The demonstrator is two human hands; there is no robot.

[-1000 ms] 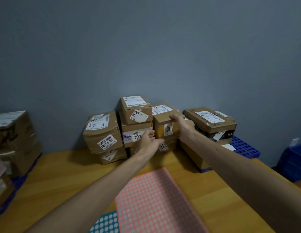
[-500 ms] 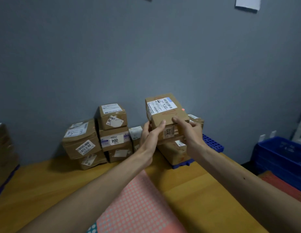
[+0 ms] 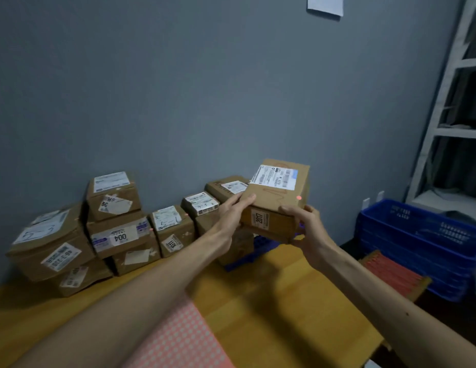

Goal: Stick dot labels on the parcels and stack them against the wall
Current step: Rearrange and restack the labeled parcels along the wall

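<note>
At 12 o'clock, filling most of the view, is a big grey wall (image 3: 205, 88). Below it, from 5 to 8 o'clock, is a yellow wooden table (image 3: 271, 314). A white shelf (image 3: 449, 102) stands at 2 o'clock. Dark blue crates (image 3: 417, 235) sit under it at 4 o'clock.

A pile of parcels (image 3: 117, 235) sits on the table at 9 o'clock, pushed up close to the wall. The boxes are brown with white stickers, and some sit on top of others. A pink dot sheet (image 3: 178, 341) lies flat on the table at 6 o'clock, partly under the left arm.

The held parcel (image 3: 276, 197) is up in the air just right of the middle, at 3 o'clock from the pile. It is near the wall and above the table. It is tipped, so its top with a white sticker shows.

The left hand (image 3: 231, 216) is at the box's 9 o'clock side. Its fingers are straight and pressed together, flat on the box. The right hand (image 3: 308, 229) is at the box's 5 o'clock corner. Its fingers curl under the box and its thumb lies on top.

A tiny red dot (image 3: 299, 197) is stuck on the top of the box, near the right thumb.
</note>
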